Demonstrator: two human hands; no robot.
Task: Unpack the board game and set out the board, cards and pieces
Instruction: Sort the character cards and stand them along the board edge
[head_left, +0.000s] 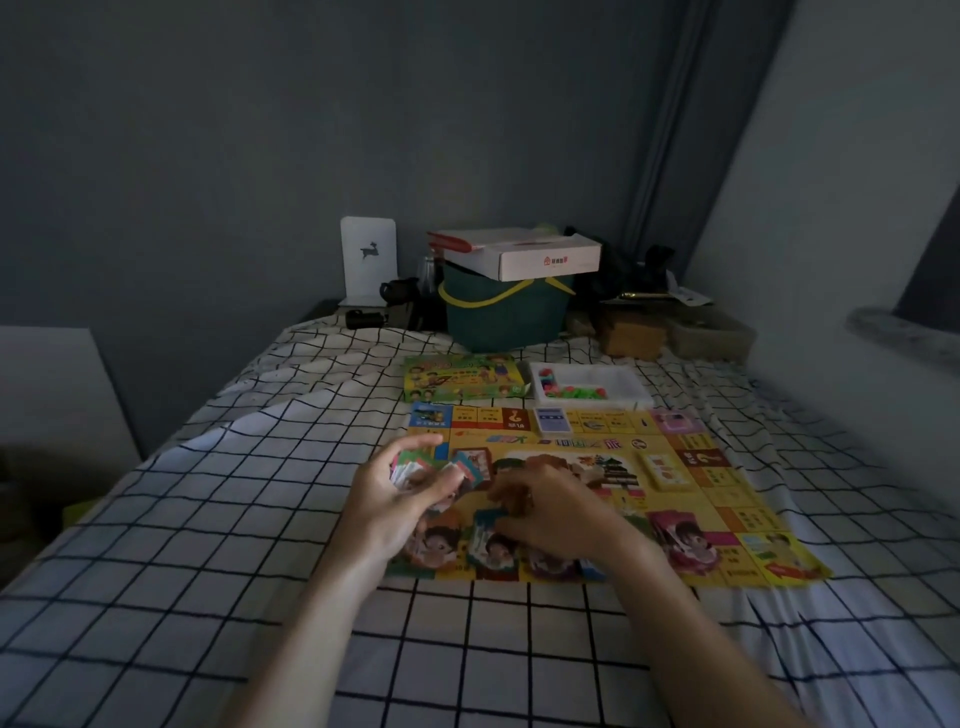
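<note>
A stack of cards (415, 470) is gripped by the left hand (400, 493); one card (488, 525) is pinched by the right hand (550, 512) over the board (727, 519).

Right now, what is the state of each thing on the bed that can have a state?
Yellow paper game board: unfolded, flat on the checked bedsheet.
Green game box: lying flat beyond the board.
White plastic tray: uncovered, coloured pieces inside.
Left hand: holds a fanned stack of small cards.
Right hand: fingers curled over cards on the board.
Pink card pile: on the board's near edge.
</note>
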